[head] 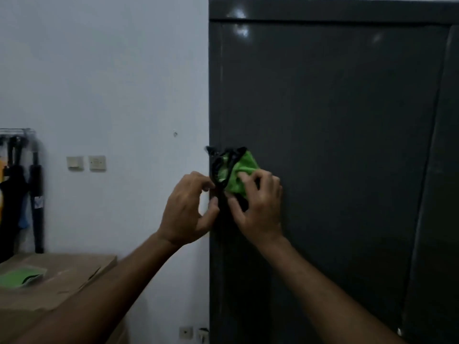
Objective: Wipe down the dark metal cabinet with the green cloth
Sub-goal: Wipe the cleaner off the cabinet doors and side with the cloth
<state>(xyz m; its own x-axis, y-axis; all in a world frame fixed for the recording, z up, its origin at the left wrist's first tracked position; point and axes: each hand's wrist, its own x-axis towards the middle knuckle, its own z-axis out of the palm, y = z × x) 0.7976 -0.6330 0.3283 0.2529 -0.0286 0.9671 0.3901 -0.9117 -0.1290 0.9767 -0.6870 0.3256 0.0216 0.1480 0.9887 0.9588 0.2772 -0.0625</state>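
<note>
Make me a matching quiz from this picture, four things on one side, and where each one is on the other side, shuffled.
Things:
1. green cloth
2. cardboard box
3. wall switches
4. left hand

Places:
A. on the white wall, left of the cabinet
B. bottom left corner
C. at the cabinet's left edge, pinching the cloth's black trim
D. against the cabinet front, under the right hand

Pairs: 1-D, 2-B, 3-A, 4-C

cabinet (323, 145) right side cropped, rack (17, 132) cut off left
</note>
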